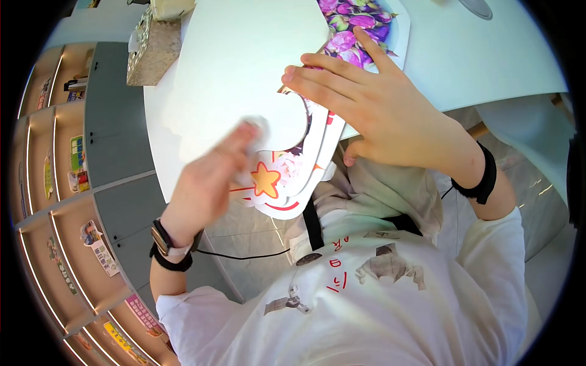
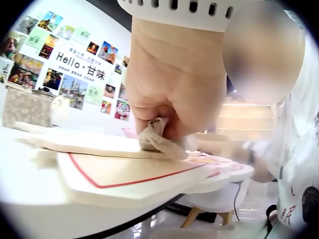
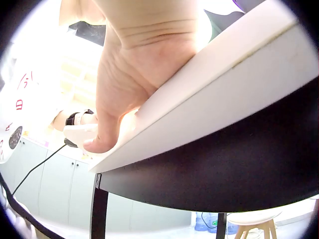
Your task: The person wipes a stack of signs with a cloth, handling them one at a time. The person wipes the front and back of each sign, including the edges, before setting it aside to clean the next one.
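My left hand (image 1: 207, 183), with a watch at the wrist, grips a crumpled white wipe (image 2: 158, 141) with brownish stains. It presses the wipe onto the blank white face of a large cut-out board (image 1: 244, 55). The fingers blur in the head view. My right hand (image 1: 387, 116) lies with fingers straight and spread across that board's near edge, its thumb hanging down past the side. Beneath lie more cut-out boards, one showing an orange star (image 1: 266, 180) and pale flowers, another printed with purple rosebuds (image 1: 360, 24).
The boards lie on a white table (image 1: 476, 55) with a rounded edge. A patterned tissue box (image 1: 155, 52) stands at the far left. Lit shelves (image 1: 52, 165) and grey cabinets (image 1: 119, 110) are beyond. A dark cable (image 1: 244, 256) hangs below the table.
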{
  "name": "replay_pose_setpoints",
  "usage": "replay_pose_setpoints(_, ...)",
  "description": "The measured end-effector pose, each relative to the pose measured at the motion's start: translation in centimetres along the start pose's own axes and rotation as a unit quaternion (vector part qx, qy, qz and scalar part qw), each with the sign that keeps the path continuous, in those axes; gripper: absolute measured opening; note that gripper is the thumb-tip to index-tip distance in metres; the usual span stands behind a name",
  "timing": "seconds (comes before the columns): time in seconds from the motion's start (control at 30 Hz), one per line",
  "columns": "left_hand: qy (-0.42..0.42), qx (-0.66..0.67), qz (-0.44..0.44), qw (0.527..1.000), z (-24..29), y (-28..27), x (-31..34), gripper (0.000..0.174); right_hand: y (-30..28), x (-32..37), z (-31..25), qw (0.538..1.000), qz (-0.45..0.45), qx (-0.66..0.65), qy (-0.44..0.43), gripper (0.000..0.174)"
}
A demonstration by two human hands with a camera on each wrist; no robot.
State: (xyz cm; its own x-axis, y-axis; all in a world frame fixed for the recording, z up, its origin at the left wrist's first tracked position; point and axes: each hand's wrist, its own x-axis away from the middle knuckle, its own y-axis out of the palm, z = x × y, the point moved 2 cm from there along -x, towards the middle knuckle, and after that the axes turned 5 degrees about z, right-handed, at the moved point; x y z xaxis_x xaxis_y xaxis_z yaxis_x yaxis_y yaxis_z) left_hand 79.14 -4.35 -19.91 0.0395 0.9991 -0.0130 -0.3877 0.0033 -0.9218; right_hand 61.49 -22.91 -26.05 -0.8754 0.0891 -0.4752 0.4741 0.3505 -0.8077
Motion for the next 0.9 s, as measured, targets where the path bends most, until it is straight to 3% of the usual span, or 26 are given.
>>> replay_pose_setpoints(0.1, -0.172, 0.071, 0.017, 0.982, -2.5, -1.5, -0.3, 0.031, -0.2, -0.1, -0.2, 1.0, -0.014, 0.016, 0.004, 0.1)
replay_pose_setpoints(0.2, -0.097, 0.01, -0.005, 0.995, -1.3, -0.5, -2.9, 0.037, -0.2, -0.3, -0.4, 0.999, -0.025, 0.022, 0.006, 0.102)
replay_pose_setpoints(0.3, 0.096, -0.112, -0.003, 0.989, 1.3, 0.9, -4.0, 0.047, -0.4, -0.3, -0.4, 0.999, -0.028, 0.015, 0.009, 0.104)
replay_pose_setpoints(0.5, -0.085, 0.078, -0.091, 0.989, 2.5, -0.3, 0.2, 0.01, -0.9, -0.4, -0.4, 0.999, -0.041, 0.004, -0.016, 0.107)
replay_pose_setpoints(0.57, -0.023, 0.036, -0.083, 0.996, 1.8, -0.6, 2.6, 0.016, -1.1, -0.5, -0.3, 0.998, -0.061, 0.026, -0.021, 0.106)
replay_pose_setpoints(0.63, -0.098, 0.118, -0.011, 0.988, 1.2, -1.1, 4.8, 0.023, -1.5, -0.8, -0.5, 0.997, -0.076, 0.019, -0.028, 0.106)
replay_pose_setpoints(0.7, -0.163, 0.189, 0.06, 0.967, 1.3, -1.6, 5.8, 0.027, -1.8, -0.9, -0.9, 0.998, -0.06, -0.023, -0.018, 0.092)
replay_pose_setpoints(0.77, -0.218, 0.245, 0.128, 0.936, 1.9, -1.5, 6.0, 0.029, -2.0, -1.0, -1.5, 0.999, -0.036, -0.034, -0.022, 0.091)
replay_pose_setpoints(0.83, -0.16, 0.267, 0.193, 0.93, 3.0, -0.4, 4.6, 0.029, -2.4, -1.1, -2.7, 0.998, 0.005, -0.053, -0.025, 0.087)
replay_pose_setpoints(0.9, -0.102, 0.275, 0.238, 0.926, 4.2, 0.3, 2.7, 0.031, -2.1, -0.2, -4.6, 0.986, 0.058, -0.158, -0.017, 0.081)
